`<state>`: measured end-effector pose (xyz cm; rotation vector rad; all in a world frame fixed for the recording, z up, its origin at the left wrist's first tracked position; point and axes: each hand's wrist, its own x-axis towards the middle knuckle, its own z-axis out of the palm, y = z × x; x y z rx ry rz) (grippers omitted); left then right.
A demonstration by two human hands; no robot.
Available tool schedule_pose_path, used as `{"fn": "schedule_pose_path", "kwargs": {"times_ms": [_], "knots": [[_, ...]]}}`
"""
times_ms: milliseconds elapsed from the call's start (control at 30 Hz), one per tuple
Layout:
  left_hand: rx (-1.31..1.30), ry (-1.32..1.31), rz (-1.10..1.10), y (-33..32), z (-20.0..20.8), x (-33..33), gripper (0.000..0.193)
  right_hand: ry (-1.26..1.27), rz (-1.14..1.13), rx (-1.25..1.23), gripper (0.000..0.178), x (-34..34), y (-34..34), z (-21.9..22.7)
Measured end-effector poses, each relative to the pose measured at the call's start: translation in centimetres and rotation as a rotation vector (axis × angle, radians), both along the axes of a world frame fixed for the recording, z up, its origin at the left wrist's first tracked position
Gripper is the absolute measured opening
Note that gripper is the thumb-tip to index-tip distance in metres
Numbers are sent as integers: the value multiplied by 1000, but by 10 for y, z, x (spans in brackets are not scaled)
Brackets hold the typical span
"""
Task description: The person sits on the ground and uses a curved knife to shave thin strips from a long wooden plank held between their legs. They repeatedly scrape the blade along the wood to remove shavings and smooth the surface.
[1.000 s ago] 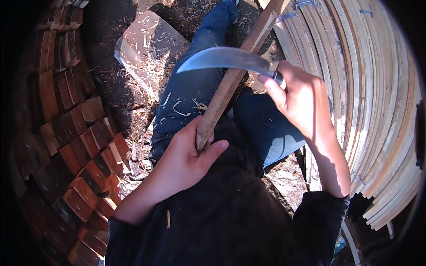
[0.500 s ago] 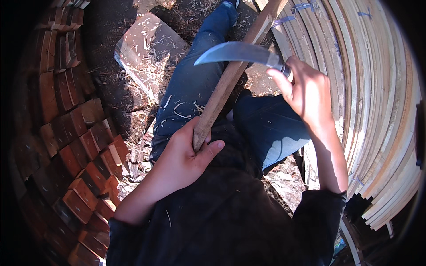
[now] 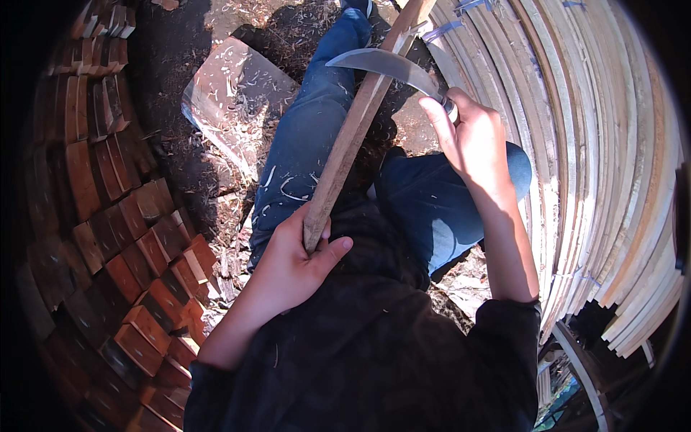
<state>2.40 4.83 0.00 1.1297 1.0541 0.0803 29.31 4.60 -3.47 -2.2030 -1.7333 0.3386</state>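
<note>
Down below the stick (image 3: 347, 144), shavings (image 3: 248, 137) litter ground (image 3: 188, 155) between blocks (image 3: 139, 350) and slats (image 3: 592, 180).

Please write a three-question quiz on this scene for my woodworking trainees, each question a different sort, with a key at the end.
1. Which hand grips the near end of the stick?
2. True or false: the knife in the right hand has a straight blade.
3. Fill in the gap: pale planks are stacked on the person's ______ side.

Key:
1. The left hand.
2. False; the knife's blade is curved.
3. Right.
</note>
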Motion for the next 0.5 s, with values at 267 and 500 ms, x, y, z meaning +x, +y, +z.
{"fn": "schedule_pose_path", "kwargs": {"times_ms": [267, 500], "knots": [[-5, -3, 62, -11, 4, -9, 24, 60, 95, 132, 45, -30, -13, -9], [83, -39, -24, 2, -4, -17, 28, -179, 260, 156, 49, -31, 12, 7]]}}
